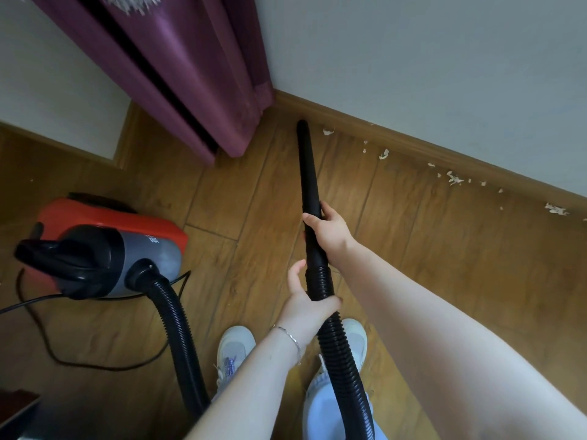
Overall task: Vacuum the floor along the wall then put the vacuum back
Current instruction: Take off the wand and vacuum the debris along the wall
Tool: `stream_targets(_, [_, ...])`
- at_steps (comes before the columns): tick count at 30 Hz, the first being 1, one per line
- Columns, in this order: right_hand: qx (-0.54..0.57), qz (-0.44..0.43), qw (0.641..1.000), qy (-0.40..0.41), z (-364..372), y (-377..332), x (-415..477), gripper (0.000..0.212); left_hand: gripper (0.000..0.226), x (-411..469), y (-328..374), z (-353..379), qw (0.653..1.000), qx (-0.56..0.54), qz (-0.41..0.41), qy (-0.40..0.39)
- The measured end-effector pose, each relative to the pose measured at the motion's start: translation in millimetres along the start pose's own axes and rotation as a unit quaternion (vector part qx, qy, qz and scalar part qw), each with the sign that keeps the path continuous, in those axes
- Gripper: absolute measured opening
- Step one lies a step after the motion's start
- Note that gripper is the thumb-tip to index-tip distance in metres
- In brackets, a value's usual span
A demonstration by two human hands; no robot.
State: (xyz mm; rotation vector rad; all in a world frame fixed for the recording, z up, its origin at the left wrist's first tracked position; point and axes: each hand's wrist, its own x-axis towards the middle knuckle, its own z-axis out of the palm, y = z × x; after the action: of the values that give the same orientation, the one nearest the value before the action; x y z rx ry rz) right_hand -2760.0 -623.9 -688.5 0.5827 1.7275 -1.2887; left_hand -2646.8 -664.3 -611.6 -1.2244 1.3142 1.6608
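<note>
Along the baseboard (pixel 413 147), my right hand (pixel 328 228) is gripping the black wand (pixel 308 166), my left hand (pixel 306 304) is clasping the ribbed hose (pixel 336 350).

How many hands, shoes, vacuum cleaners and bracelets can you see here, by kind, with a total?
Hands: 2, left hand gripping the hose, right hand gripping the wand
Shoes: 2, left shoe, right shoe
Vacuum cleaners: 1
Bracelets: 1
Total: 6

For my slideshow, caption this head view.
Right hand on the nozzle, left hand on the hose, tip near the corner; scraps line the baseboard.
</note>
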Motion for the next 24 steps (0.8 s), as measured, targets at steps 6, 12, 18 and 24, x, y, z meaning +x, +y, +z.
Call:
stream_targets(6, [-0.012, 0.005, 1.0, 0.019, 4.9, 4.1, 0.2, 0.06, 0.077, -6.7, -10.2, -1.9, 0.995, 0.067, 0.052, 0.047])
stream_targets(12, [-0.012, 0.015, 0.999, 0.041, 9.0, 4.2, -3.0, 0.065, 0.059, -18.2, -20.0, 5.3, 0.982, 0.092, 0.07, 0.152])
stream_targets(18, [-0.018, 0.005, 0.997, 0.08, 7.5, 15.8, -13.5, 0.067, 0.066, -31.7, -36.3, 12.1, 0.975, 0.129, 0.1, 0.149])
stream_targets(24, [0.013, 0.007, 0.992, 0.126, -17.8, 26.7, -25.9, 0.069, 0.055, -38.3, -34.4, 15.8, 0.963, 0.19, 0.119, 0.148])
